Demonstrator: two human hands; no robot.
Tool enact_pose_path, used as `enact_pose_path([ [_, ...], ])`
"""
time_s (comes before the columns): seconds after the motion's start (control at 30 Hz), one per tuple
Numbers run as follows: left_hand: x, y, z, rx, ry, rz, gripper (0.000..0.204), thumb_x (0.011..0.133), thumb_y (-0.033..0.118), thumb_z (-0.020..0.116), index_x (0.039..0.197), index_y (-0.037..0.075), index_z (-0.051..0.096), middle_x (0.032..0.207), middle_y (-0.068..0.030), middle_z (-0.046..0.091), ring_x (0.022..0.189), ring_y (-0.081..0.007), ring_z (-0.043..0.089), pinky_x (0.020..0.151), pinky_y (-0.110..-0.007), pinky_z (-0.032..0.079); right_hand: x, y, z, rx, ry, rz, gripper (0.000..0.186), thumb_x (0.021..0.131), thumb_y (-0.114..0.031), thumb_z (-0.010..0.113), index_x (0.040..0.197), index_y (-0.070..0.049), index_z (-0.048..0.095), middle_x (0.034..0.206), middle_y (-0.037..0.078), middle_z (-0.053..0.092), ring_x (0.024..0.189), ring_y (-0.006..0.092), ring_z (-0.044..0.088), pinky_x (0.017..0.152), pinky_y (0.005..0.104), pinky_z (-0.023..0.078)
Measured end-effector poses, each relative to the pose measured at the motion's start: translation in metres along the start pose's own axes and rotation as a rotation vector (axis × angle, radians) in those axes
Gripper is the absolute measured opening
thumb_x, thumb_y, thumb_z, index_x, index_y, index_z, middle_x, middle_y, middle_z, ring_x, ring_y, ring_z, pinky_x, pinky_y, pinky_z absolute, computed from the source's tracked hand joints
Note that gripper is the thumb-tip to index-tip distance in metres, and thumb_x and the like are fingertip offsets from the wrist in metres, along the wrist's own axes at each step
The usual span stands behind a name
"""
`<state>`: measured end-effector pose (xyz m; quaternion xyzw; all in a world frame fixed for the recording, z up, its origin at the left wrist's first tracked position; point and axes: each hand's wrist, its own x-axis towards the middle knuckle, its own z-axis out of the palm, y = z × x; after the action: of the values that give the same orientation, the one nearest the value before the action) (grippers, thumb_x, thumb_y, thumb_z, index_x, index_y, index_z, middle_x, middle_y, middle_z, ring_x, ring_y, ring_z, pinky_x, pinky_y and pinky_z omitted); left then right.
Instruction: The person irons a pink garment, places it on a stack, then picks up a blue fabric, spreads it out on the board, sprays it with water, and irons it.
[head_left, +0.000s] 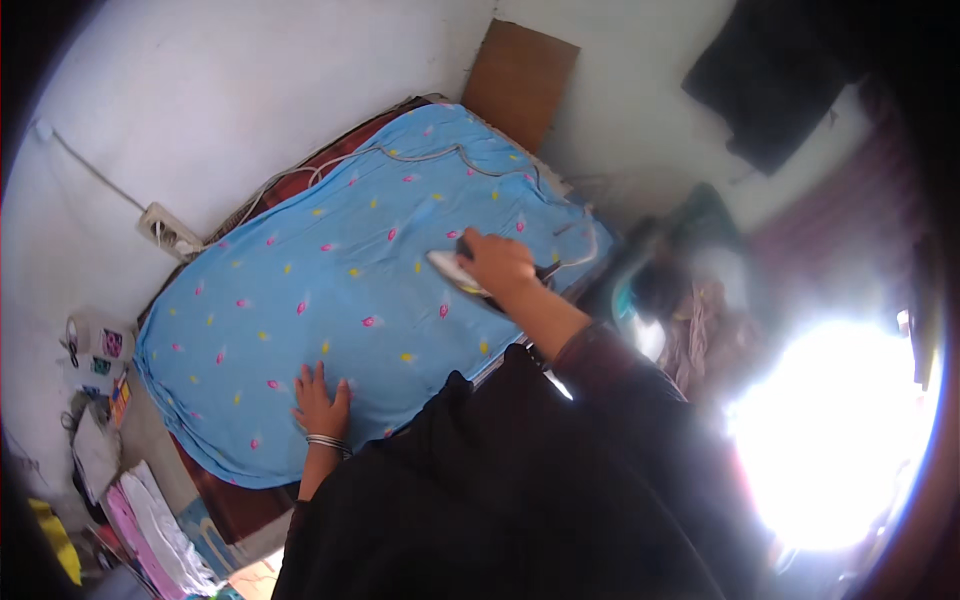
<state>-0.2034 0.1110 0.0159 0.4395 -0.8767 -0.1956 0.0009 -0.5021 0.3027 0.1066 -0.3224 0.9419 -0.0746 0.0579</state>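
A light blue cloth printed with small pink and yellow motifs lies spread over a low padded surface. My right hand is closed around the handle of a clothes iron, whose pale body rests on the right half of the cloth. From the iron's rear a grey cord runs along the cloth's far side towards the wall. Near the cloth's front edge, my left hand lies flat on the fabric with its fingers spread. Bangles circle that wrist.
A socket block with a plug sits against the wall at the left. Behind the cloth leans a brown board. Folded clothes are stacked at the lower left, beside a white mug-like container. A dark garment hangs at the upper right.
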Motion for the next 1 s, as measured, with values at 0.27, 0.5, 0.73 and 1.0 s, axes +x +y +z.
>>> enact_pose_path([
  [0.27, 0.077, 0.087, 0.007, 0.137, -0.066, 0.592, 0.064, 0.083, 0.039, 0.06, 0.14, 0.02, 0.04, 0.152, -0.0102, 0.027, 0.141, -0.0344, 0.023, 0.104, -0.068, 0.02, 0.075, 0.153, -0.026, 0.031, 0.135, 0.669, 0.052, 0.085, -0.045, 0.058, 0.124, -0.012, 0.052, 0.117, 0.016, 0.062, 0.111, 0.032, 0.059, 0.089, 0.0446, 0.048],
  [0.5, 0.079, 0.138, 0.039, 0.111, -0.2, 0.843, 0.062, 0.086, 0.042, 0.056, 0.141, 0.021, 0.04, 0.153, -0.0081, 0.024, 0.143, -0.0287, 0.018, 0.11, -0.062, 0.011, 0.075, 0.18, -0.015, -0.06, 0.077, 0.694, 0.065, 0.077, -0.051, 0.064, 0.127, -0.011, 0.054, 0.126, 0.016, 0.057, 0.118, 0.0323, 0.054, 0.095, 0.0451, 0.045],
  [0.73, 0.087, 0.142, 0.029, 0.031, -0.341, 0.818, 0.062, 0.085, 0.042, 0.057, 0.14, 0.019, 0.041, 0.154, -0.0083, 0.022, 0.144, -0.029, 0.014, 0.112, -0.059, 0.007, 0.104, 0.185, -0.02, -0.105, 0.092, 0.765, 0.069, 0.078, -0.053, 0.063, 0.129, -0.007, 0.052, 0.128, 0.017, 0.056, 0.119, 0.0327, 0.053, 0.097, 0.0454, 0.044],
  [1.0, 0.094, 0.137, 0.029, 0.017, -0.362, 0.851, 0.065, 0.083, 0.042, 0.06, 0.14, 0.019, 0.041, 0.154, -0.0084, 0.023, 0.144, -0.0287, 0.013, 0.112, -0.059, 0.006, 0.087, 0.215, -0.007, -0.116, 0.075, 0.752, 0.075, 0.076, -0.055, 0.063, 0.13, -0.005, 0.05, 0.129, 0.019, 0.055, 0.12, 0.0333, 0.052, 0.097, 0.045, 0.044],
])
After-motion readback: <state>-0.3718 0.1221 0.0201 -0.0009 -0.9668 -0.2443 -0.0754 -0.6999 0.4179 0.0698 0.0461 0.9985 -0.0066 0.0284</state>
